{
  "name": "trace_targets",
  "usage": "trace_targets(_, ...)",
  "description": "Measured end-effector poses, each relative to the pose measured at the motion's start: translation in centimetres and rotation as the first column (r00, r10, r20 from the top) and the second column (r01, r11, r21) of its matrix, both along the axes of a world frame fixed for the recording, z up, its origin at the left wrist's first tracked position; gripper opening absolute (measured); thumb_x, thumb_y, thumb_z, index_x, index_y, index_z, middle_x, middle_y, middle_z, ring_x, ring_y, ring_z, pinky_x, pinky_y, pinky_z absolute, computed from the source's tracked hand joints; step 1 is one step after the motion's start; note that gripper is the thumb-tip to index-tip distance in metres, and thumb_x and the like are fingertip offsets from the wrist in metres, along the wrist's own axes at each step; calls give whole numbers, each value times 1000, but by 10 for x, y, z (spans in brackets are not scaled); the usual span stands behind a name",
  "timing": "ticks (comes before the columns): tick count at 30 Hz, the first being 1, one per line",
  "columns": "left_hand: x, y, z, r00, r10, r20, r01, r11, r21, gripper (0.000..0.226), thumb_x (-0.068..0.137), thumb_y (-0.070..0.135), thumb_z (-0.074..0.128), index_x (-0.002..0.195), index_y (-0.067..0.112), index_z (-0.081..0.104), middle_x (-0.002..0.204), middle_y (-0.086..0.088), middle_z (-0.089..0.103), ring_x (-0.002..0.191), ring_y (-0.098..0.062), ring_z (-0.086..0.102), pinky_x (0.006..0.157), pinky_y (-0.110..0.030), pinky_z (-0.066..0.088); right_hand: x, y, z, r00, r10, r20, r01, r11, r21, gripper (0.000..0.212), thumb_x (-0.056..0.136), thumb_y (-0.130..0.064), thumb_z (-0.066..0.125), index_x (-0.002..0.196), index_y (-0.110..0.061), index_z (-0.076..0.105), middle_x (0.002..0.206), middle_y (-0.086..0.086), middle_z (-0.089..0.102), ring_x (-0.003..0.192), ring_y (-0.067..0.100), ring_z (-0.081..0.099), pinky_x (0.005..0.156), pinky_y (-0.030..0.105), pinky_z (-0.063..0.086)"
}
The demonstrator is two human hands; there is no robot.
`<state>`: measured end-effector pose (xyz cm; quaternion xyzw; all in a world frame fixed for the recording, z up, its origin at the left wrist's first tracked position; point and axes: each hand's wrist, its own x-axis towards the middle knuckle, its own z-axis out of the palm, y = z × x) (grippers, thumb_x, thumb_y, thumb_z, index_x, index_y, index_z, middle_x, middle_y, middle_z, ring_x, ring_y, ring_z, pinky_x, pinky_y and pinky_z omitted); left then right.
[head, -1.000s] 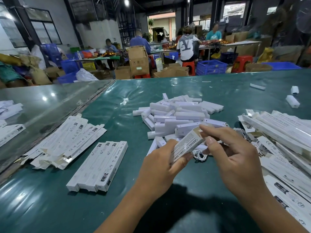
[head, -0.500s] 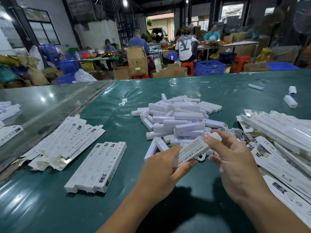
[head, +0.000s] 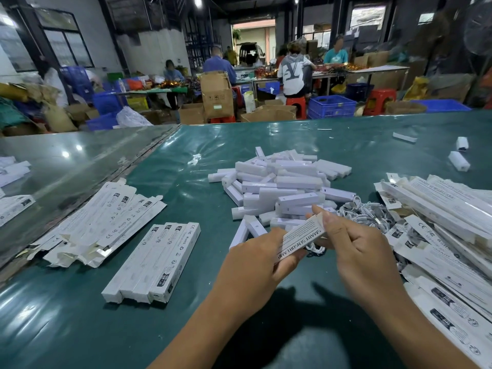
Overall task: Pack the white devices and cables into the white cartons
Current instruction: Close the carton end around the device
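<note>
My left hand (head: 255,265) grips a long white carton (head: 300,239) printed with black lettering, its far end raised to the right. At that end, my right hand (head: 356,251) has thumb and fingers curled round the carton's tip. A bit of white cable (head: 315,249) hangs below the carton between my hands. Behind them lies a heap of white devices (head: 282,187). A tangle of white cables (head: 370,213) sits right of the heap.
Several closed cartons (head: 157,262) lie side by side at the left on the green table (head: 186,182). Flat cartons (head: 101,222) are piled further left, more cartons (head: 447,235) at the right. Loose devices (head: 458,161) lie far right. People work at tables beyond.
Both hands have shifted slightly with the carton, whose far end now points more to the right. My right fingers have closed over its tip.
</note>
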<state>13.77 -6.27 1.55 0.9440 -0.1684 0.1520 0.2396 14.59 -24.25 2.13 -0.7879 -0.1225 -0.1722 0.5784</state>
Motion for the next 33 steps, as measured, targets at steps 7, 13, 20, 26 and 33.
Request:
trace_targets(7, -2, 0, 2, 999, -11, 46, 10, 1000, 29, 42, 93, 65, 38, 108, 30, 56, 92, 8, 66, 88, -16, 53, 62, -26, 27, 1, 0, 2, 999, 3, -53, 2, 996, 88, 26, 92, -55, 53, 105, -50, 75, 93, -15, 78, 87, 9, 76, 89, 54, 58)
trace_targets(13, -6, -6, 4, 995, -97, 15, 93, 981, 168, 47, 95, 64, 38, 113, 24, 56, 101, 5, 68, 89, -20, 62, 72, -34, 45, -5, 2, 6, 983, 155, -96, -144, 983, 119, 44, 91, -58, 45, 128, -42, 64, 129, -32, 63, 127, -9, 54, 113, 26, 39)
trace_targets(20, -6, -13, -4, 998, -68, -1, 65, 947, 315, 37, 101, 52, 40, 113, 19, 49, 110, 0, 65, 94, -29, 64, 76, -42, 47, -3, 15, -9, 999, -22, -23, 16, 970, -242, 41, 105, -28, 42, 145, -35, 49, 134, -23, 58, 125, -6, 53, 99, 6, 33)
trace_targets(26, 11, 22, 9, 988, 11, 155, -11, 1000, -4, 68, 73, 78, 59, 126, 34, 57, 116, 20, 65, 105, -4, 58, 91, -27, 42, 18, -2, -7, 964, -216, -155, 237, 961, 140, 49, 100, 4, 32, 105, -33, 64, 101, -7, 75, 89, 1, 72, 73, 21, 56)
trace_targets(33, 6, 5, 0, 892, -440, -99, 112, 428, -897, 44, 84, 43, 79, 120, 21, 67, 125, -5, 71, 122, -26, 64, 100, -37, 54, 8, 31, -17, 878, 114, -465, 102, 904, 414, 33, 105, -11, 43, 95, -27, 69, 90, -3, 78, 82, 24, 75, 61, 35, 60)
